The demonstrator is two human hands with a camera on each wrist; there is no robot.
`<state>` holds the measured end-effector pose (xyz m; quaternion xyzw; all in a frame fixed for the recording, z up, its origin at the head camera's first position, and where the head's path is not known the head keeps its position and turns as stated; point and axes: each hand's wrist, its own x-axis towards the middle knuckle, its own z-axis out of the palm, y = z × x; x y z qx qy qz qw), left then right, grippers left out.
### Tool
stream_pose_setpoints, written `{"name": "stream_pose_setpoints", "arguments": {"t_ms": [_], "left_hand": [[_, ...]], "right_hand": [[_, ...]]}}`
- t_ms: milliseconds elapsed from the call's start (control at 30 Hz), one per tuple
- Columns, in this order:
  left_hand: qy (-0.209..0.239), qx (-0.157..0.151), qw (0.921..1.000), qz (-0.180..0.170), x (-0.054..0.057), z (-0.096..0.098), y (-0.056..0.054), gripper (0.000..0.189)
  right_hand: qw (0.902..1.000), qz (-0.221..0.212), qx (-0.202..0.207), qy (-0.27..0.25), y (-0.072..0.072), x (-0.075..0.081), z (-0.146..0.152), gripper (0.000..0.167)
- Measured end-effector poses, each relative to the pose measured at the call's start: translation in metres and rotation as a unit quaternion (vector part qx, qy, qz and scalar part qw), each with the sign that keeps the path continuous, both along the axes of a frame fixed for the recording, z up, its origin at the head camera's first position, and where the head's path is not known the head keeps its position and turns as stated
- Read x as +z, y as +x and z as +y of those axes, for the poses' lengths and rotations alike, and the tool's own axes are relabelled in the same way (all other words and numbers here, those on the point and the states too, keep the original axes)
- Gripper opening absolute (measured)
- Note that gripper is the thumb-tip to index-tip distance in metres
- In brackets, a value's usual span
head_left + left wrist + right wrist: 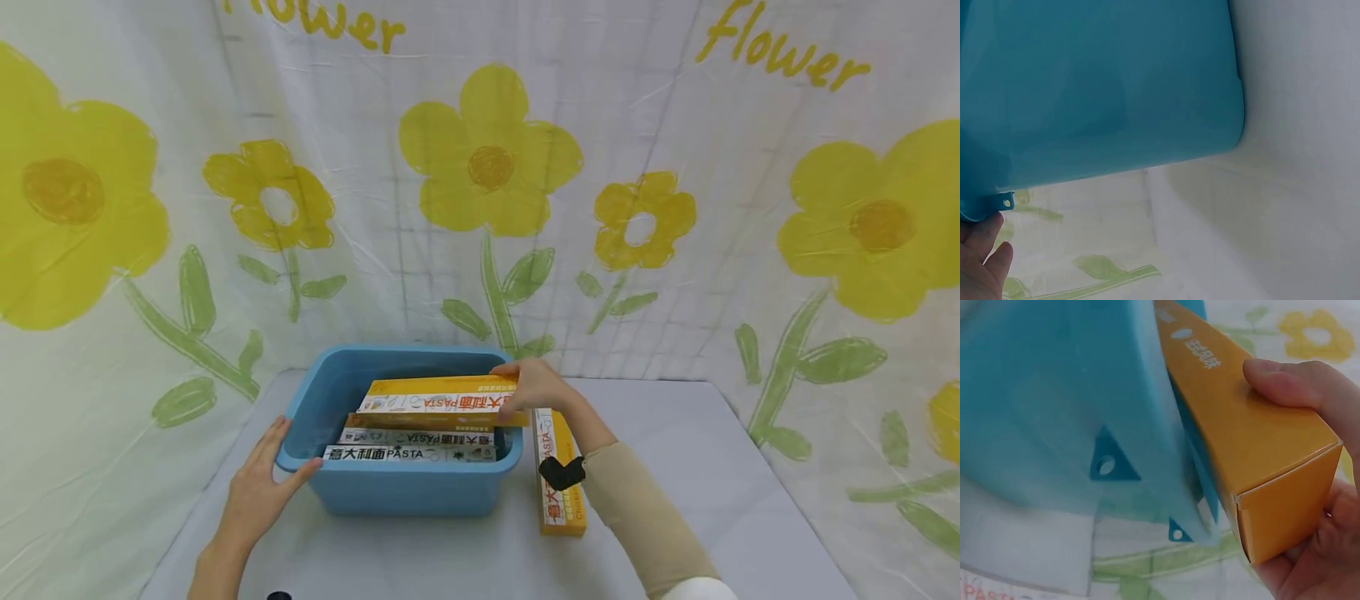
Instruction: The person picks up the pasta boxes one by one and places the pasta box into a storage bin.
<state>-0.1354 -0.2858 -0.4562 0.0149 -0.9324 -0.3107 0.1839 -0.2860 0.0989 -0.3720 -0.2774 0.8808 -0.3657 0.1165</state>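
Observation:
A light-blue plastic bin (405, 492) stands on the table with several pasta boxes in it. My right hand (536, 390) grips the right end of a yellow and white pasta box (438, 386), thumb on one face and fingers on the opposite side. That end juts past the bin's right rim in the right wrist view, while the box's other end lies over the boxes inside. Below it are a white pasta box (408, 454) with black lettering and another behind. My left hand (258, 483) touches the bin's front left corner, fingers fairly straight along the rim, thumb on the front edge.
Another yellow and white pasta box (562, 517) lies on the table right of the bin, partly under my right forearm. A white curtain (360, 283) with painted yellow flowers hangs behind the table (697, 467). A small black object (279, 596) shows at the bottom edge.

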Motion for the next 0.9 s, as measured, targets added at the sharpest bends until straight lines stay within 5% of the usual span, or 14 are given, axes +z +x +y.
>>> {"name": "stream_pose_setpoints", "arguments": {"t_ms": [567,900], "left_hand": [[0.003,-0.001,1.0000,0.003,-0.001,-0.001,-0.001,0.085],[-0.005,0.001,1.0000,-0.006,0.003,0.000,0.000,0.086]], "right_hand": [[0.9944,0.006,0.021,0.103,-0.015,0.003,-0.039,0.073],[0.9772,-0.016,0.042,0.208,-0.018,0.009,-0.053,0.071]]}}
